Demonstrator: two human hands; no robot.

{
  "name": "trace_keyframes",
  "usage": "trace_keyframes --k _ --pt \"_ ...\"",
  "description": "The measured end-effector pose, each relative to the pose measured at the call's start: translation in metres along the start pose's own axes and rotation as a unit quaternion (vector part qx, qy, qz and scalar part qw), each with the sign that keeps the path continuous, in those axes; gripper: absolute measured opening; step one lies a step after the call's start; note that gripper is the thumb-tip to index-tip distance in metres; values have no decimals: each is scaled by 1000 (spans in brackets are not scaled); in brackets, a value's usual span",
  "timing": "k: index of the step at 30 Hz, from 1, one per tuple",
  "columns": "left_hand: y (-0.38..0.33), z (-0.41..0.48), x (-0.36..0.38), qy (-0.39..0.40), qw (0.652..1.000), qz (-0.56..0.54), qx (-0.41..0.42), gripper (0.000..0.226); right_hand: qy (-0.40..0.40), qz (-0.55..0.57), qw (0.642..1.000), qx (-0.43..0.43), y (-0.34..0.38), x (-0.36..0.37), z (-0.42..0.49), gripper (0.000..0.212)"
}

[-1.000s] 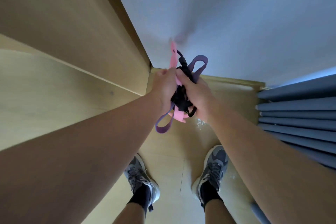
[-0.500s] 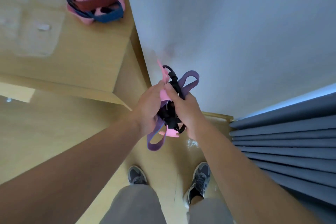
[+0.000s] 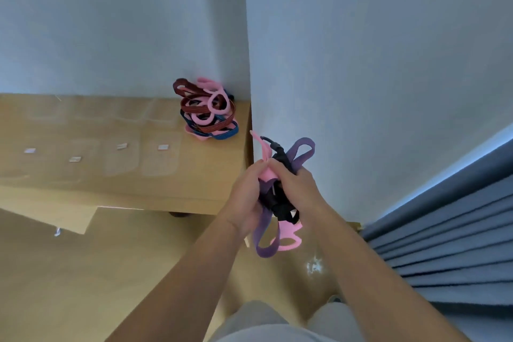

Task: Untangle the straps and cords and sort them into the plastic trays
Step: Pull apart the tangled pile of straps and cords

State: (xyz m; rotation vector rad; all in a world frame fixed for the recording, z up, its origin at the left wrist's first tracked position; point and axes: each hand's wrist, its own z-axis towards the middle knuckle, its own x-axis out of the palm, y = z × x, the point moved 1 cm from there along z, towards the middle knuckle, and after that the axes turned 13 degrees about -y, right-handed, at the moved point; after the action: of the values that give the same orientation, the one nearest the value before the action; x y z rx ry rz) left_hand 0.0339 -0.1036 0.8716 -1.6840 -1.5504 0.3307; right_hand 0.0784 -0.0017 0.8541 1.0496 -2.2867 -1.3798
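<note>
the wooden surface [image 3: 125,144] is carrying faint clear trays [image 3: 159,158] and, in its far right corner, a heap of straps [image 3: 206,111]. just off its edge, the left hand [image 3: 241,208] and right hand [image 3: 299,191] are both gripping a small tangle [image 3: 273,203], pinching its pink strap [image 3: 267,173]. the tangle is looking light, soft and floppy. the hanging purple loop [image 3: 263,251] is offering an easy hold, while the black buckled cord [image 3: 280,153] is likely snagging.

We count: hands 2, left hand [image 3: 244,197] and right hand [image 3: 297,186] | strap bundles 2, tangle [image 3: 276,204] held near, pile [image 3: 206,110] far on table [image 3: 216,175] | tangle colours 3, purple, pink, black | white labels [image 3: 163,147] 4 | trays [image 3: 159,159] too faint for us to count | table 1 | curtain [image 3: 444,230] 1, right
</note>
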Motion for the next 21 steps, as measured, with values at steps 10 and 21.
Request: trace_keyframes --k 10,21 --pt "-60 -8 -27 17 998 -10 60 34 13 36 998 -43 38 48 -10 42" --pt "-125 41 -46 -30 988 -43 145 35 108 50 989 -86 83 116 45 61"
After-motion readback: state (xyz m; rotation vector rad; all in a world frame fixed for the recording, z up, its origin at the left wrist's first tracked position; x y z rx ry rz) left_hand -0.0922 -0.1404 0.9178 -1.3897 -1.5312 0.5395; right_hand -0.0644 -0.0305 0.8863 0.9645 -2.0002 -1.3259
